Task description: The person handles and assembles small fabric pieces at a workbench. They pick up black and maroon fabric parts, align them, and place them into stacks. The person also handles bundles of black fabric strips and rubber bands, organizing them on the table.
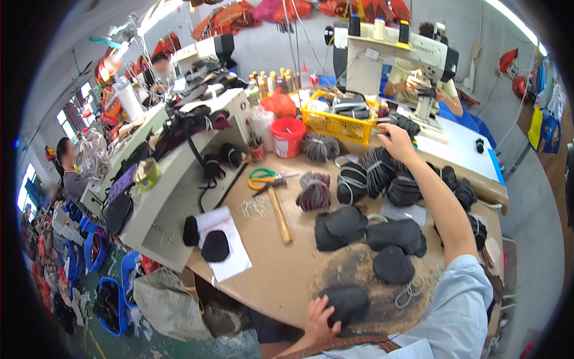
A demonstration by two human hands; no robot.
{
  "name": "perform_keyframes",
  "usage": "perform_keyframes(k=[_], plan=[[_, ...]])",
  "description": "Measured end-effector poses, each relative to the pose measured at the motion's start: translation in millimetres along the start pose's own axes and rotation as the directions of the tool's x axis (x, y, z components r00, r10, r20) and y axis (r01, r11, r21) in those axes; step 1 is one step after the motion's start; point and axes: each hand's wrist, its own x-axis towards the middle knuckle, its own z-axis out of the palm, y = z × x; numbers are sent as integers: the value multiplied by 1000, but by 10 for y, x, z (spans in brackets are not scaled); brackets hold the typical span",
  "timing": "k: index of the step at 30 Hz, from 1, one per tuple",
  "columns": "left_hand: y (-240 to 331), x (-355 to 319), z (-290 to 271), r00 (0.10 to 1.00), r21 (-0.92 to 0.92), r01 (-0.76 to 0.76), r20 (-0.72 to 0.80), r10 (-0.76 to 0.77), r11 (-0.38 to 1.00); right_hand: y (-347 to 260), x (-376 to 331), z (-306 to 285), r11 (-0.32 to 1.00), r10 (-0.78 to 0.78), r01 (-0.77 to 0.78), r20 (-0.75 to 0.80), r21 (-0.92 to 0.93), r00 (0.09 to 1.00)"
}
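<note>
My left hand (pixel 321 322) rests at the near edge of the bench, its fingers spread against the left side of a rounded black fabric piece (pixel 348 304). That piece lies on a worn round board (pixel 335 269). My right arm stretches across the bench, and my right hand (pixel 396 143) is open beside the yellow crate (pixel 341 124), close to a dark tied bundle (pixel 405 124). Whether its fingertips touch anything is unclear. More black pieces (pixel 394 265) and stacks (pixel 341 227) lie between my hands. Beyond them sit several tied bundles (pixel 378 170) of dark pieces.
A hammer (pixel 280 216) and orange-and-green-handled scissors (pixel 269 178) lie left of the bundles. A red bucket (pixel 288 137) stands behind them. White paper (pixel 230 248) with black pieces is at the left. Across the bench a person works at a sewing machine (pixel 412 57). Loose elastic bands (pixel 410 293) lie on the board.
</note>
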Motion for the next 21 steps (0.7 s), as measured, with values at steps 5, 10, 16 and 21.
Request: perform_keyframes(k=[5,10,16,21], plan=[[-673,-499,352,952,127,-301,-13,305,945,673,965,656,846,406,-373,8,-380,914],[-978,-728,578,904,425,-379,-20,427,822,723,1229,1154,740,507,-470,-59,-481,860],[-691,-434,354,982,-22,-119,143,121,993,485,1374,625,891,148,-213,-187,-400,971],[-522,-150,144,986,-199,-51,-165,18,979,-671,1068,-234,981,-30,35,30,-189,999]])
